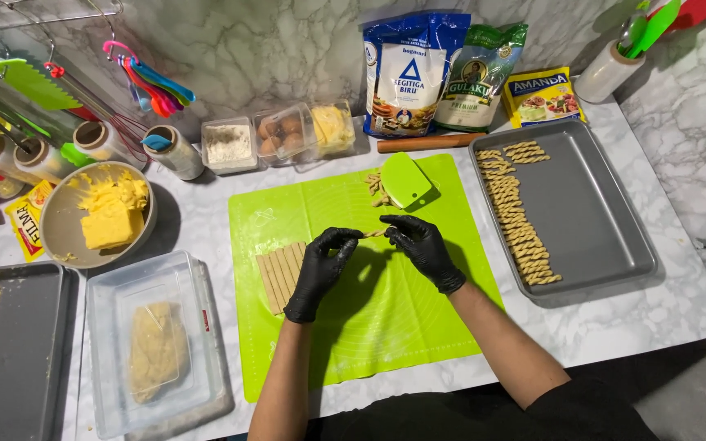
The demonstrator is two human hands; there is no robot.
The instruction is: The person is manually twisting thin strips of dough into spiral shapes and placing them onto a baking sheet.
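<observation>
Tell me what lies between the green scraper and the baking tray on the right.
Head view: only bare green mat and a strip of marble counter separate the green scraper from the baking tray.

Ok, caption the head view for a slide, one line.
Gloved left hand and right hand twist a dough strip above a green mat, between two baking trays.

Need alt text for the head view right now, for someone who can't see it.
Two black-gloved hands, left hand and right hand, hold a thin dough strip between their fingertips above a green silicone mat. Cut dough strips lie on the mat by the left hand, and a grey baking tray to the right holds a column of twisted dough sticks.
</observation>
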